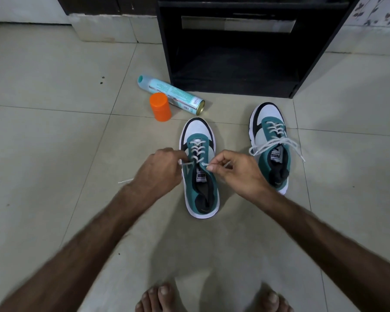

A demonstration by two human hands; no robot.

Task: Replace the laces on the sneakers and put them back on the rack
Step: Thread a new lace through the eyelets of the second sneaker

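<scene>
My left hand (160, 167) and right hand (236, 170) each pinch one end of the lace (196, 154), near sneaker (199, 167) between them. Lace looks soft, limp, light; best gripped near the stiff tips. Laced sneaker (269, 145) sits just beyond my right hand.

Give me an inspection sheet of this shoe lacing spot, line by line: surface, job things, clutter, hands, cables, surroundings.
Surface: pale tiled floor, bare feet at the bottom edge.
Job's things: near sneaker on the floor, white lace threaded most of the way up; far sneaker laced, its lace ends loose and untied; black rack behind, no shoes seen on its shelf.
Clutter: spray can lying on its side; orange cap upright beside it.
Hands: left hand pinches one lace end; right hand pinches the other, both over the near sneaker.
Cables: nothing seen.
Surroundings: low tiled step at the back left; patterned wall at the right.
</scene>
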